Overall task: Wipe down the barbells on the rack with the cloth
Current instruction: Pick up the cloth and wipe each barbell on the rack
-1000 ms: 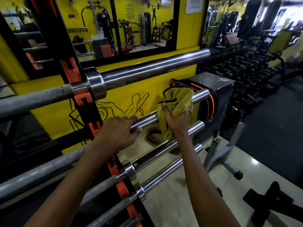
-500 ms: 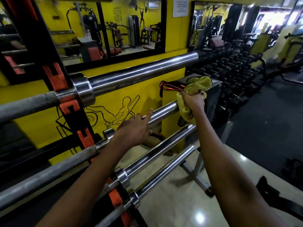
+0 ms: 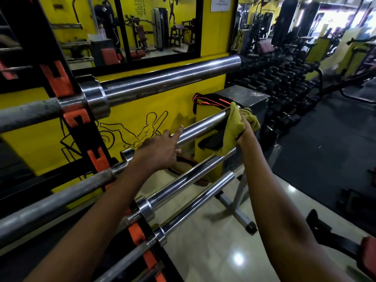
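The right hand (image 3: 245, 131) clenches the cloth (image 3: 232, 127) around the far end of the second barbell (image 3: 199, 127) on the rack (image 3: 97, 157). Part of the cloth hangs below it. The left hand (image 3: 158, 151) rests on the same barbell nearer the rack, fingers (image 3: 177, 132) straight, thumb seemingly tucked underneath.

Yellow cloth (image 3: 234, 127) wrapped over second barbell's (image 3: 203, 127) end.

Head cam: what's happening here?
A person is wiping barbells on a rack. The right hand grips a yellow cloth wrapped over the far end of the second barbell. The left hand rests on the same bar nearer the rack, fingers extended. No hand is on the top barbell or the lower barbells.
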